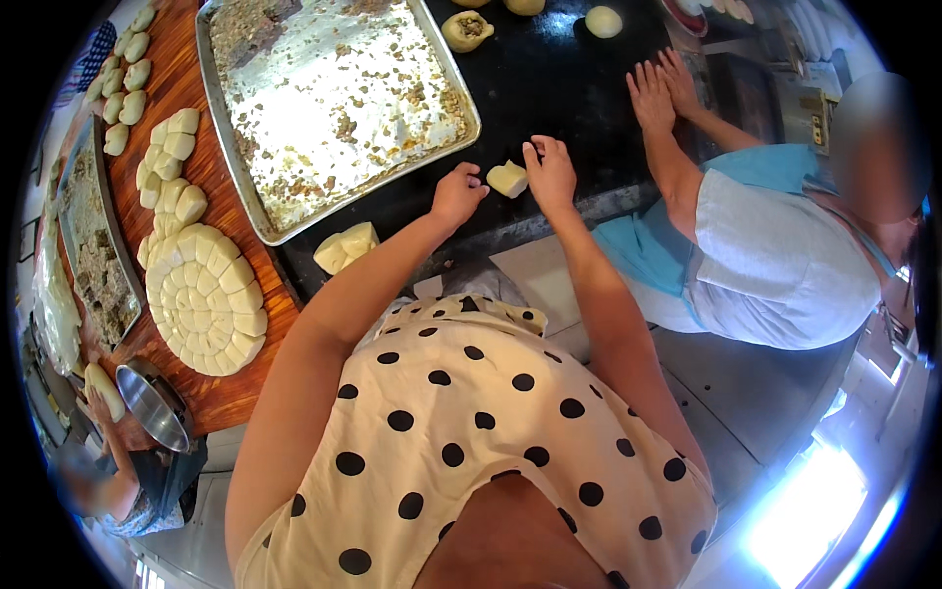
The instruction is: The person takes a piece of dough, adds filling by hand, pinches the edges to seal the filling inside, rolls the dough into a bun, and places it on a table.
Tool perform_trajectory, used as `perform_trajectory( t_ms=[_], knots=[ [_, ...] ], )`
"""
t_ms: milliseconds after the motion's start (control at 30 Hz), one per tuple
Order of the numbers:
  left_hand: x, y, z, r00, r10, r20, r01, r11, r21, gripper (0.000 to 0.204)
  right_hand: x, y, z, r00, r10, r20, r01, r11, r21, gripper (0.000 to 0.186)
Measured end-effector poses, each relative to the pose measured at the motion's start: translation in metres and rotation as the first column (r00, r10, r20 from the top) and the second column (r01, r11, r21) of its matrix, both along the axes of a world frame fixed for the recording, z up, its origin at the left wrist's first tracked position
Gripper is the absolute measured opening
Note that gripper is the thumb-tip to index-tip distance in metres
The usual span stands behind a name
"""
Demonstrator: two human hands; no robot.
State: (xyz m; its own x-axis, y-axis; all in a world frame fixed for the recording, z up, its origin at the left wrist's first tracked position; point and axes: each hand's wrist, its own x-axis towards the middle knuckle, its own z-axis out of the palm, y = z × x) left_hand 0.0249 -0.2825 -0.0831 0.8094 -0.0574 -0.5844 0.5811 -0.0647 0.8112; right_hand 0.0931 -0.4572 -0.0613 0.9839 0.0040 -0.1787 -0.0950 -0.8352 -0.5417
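A small pale piece of dough (507,180) lies on the black worktop between my hands. My left hand (459,196) is at its left, fingers loosely curled and a small gap short of it. On the other side my right hand (551,175) hovers close by, fingers bent and slightly apart; whether its thumb touches the dough I cannot tell. Neither hand grips anything. Beside my left forearm sits a larger cut lump of dough (345,247), partly hidden by the arm.
Ahead is a large metal tray (339,187) with scattered crumbly filling. Cut dough pieces (204,294) cover the wooden table at left, near a metal bowl (155,407). Filled dough balls (467,31) rest at the far edge. A co-worker's hands (655,93) are on the worktop at right; another person works at far left.
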Motion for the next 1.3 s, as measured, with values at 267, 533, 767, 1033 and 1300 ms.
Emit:
perform_trajectory(
  t_ms=[267, 533, 767, 1033, 1300],
  knots=[
    [0.014, -0.025, -0.01, 0.976, 0.156, -0.151, -0.19, 0.951, -0.242, 0.019, -0.005, 0.034, -0.037, 0.938, 0.216, 0.27, -0.206, 0.976, -0.064, 0.055],
    [0.021, -0.003, 0.004, 0.959, 0.032, -0.282, -0.113, 0.955, -0.275, 0.026, -0.009, 0.05, -0.039, 0.966, 0.178, 0.189, -0.096, 0.921, -0.379, 0.07],
    [-0.006, 0.041, 0.017, 0.936, 0.058, -0.348, -0.18, 0.927, -0.329, 0.029, 0.004, 0.054, -0.036, 0.951, 0.227, 0.208, -0.117, 0.892, -0.437, 0.066],
    [-0.018, 0.084, 0.077, 0.98, 0.025, -0.197, -0.095, 0.931, -0.353, 0.026, 0.016, 0.046, -0.053, 0.943, 0.144, 0.3, -0.028, 0.933, -0.358, 0.064],
    [-0.048, 0.111, 0.081, 0.942, 0.189, -0.278, -0.298, 0.855, -0.426, 0.029, 0.04, 0.062, -0.052, 0.928, 0.177, 0.326, -0.026, 0.908, -0.419, 0.064]
  ],
)
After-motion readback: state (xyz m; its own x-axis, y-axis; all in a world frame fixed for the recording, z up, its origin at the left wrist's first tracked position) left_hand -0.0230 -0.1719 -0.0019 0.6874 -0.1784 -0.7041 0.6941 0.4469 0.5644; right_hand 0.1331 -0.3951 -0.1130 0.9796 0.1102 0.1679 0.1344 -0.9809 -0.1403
